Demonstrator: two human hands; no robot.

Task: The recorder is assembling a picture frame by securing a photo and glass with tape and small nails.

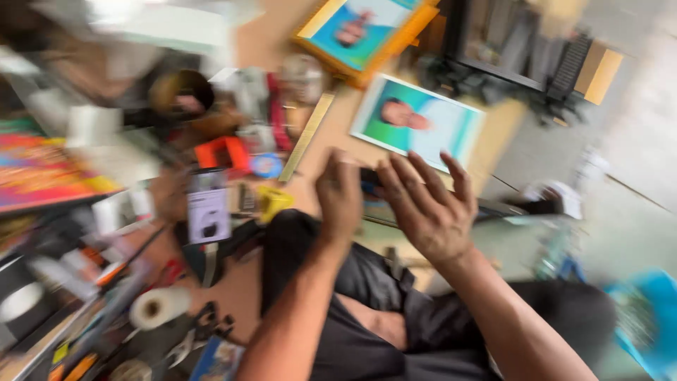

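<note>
- The picture is very blurry, so small things are hard to tell.
- The person is sitting on the floor (635,92) with knees up, in dark clothes.
- Both bare arms are reaching up from the near edge of the picture and meeting in the middle.
- The left hand (339,195) is lifting up with its back toward the camera. Its fingers are curling close together. I cannot tell if it is pinching anything.
- The right hand (427,208) is rising just beside the left hand, and they are almost touching. Its fingers are spreading wide and pointing up.
- A small dark thing (369,178) is showing between the two hands. It is too blurry to tell what it is, or which hand is holding it.
- A white roll (159,306) is lying near the left side, close to the person.
- A small yellow thing (273,201) is sitting just left of the left hand.
- A long ruler (307,137) is lying on the brown board (254,42) farther away.
- A photo of a person (417,121) is lying just past the hands.
- A yellow picture frame (367,32) is lying farthest away, near the top edge.
</note>
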